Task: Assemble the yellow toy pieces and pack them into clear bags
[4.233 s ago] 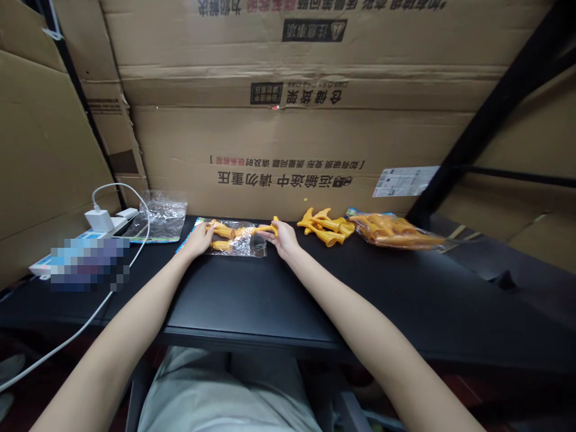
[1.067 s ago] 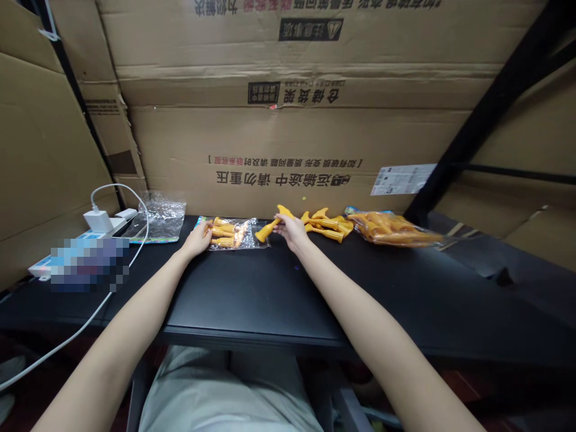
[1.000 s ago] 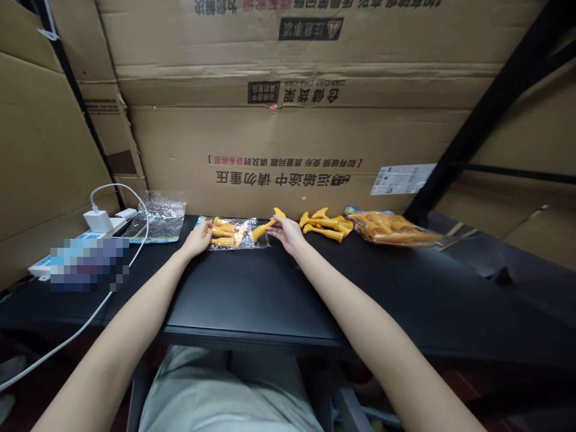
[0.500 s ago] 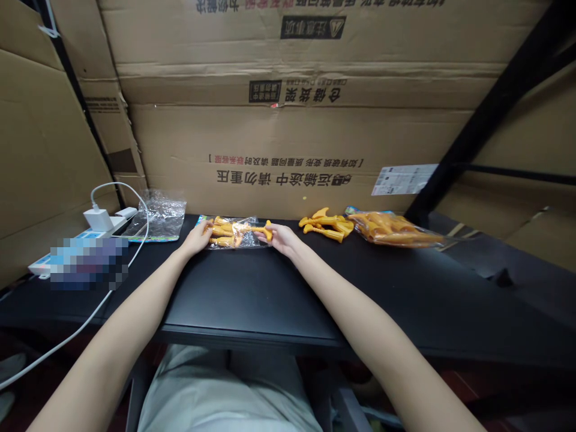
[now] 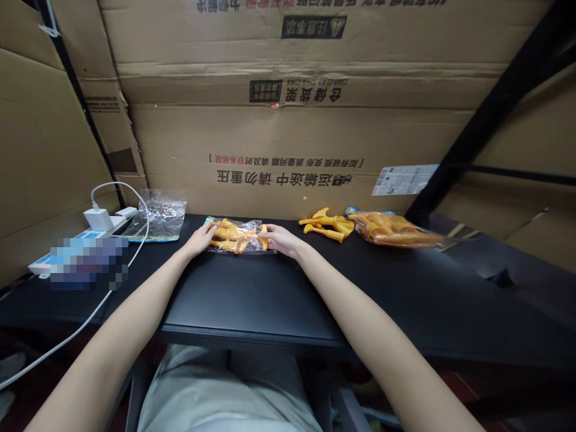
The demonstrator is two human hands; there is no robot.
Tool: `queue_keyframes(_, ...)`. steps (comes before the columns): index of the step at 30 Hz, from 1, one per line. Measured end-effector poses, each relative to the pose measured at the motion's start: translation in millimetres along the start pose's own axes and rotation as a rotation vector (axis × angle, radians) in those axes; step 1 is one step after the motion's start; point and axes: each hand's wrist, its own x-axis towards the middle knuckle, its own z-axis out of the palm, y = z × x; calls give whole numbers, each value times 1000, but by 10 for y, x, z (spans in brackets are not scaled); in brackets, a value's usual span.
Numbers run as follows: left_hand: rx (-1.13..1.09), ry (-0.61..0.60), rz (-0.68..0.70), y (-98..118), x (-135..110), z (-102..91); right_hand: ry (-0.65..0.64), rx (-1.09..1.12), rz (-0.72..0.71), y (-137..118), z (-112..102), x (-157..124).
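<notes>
At the middle of the black table, a clear plastic bag (image 5: 252, 248) holds several orange plastic pieces (image 5: 228, 231) with slim stems and flared ends. My left hand (image 5: 201, 239) is closed on the bag's left end, where a bit of coloured print shows. On the other side, the fingers of my right hand (image 5: 281, 240) pinch an orange plastic piece (image 5: 263, 236) by its wide end, at the bag's right end. Glare on the film hides how far that piece lies inside. More loose orange pieces (image 5: 330, 225) lie to the right of my right hand.
A filled bag of orange pieces (image 5: 396, 229) lies at the right. On the left are an empty clear bag (image 5: 157, 219), a power strip (image 5: 42, 264) with a white charger (image 5: 99, 219), and a trailing cable (image 5: 85, 324). A cardboard wall (image 5: 270, 138) stands behind the table (image 5: 252, 300).
My right hand has pushed the orange piece leftward, so its wide end sits closer to the other pieces. The bag and my left hand have shifted slightly to the right.
</notes>
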Motion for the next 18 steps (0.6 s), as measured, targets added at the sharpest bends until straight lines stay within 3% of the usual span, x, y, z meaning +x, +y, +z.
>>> queue_keyframes(4, 46, -8, -27, 80, -30, 13, 86, -354, -85, 18, 59, -24)
queue_keyframes(8, 175, 38, -92, 129, -37, 61, 192, -495, -110, -4, 32, -14)
queue_keyframes(14, 210, 86, -77, 139, -39, 104, -18, -281, 42, -23, -57, -7)
queue_keyframes(18, 93, 64, -115, 168, -62, 77, -86, -141, 74, -39, -33, -34)
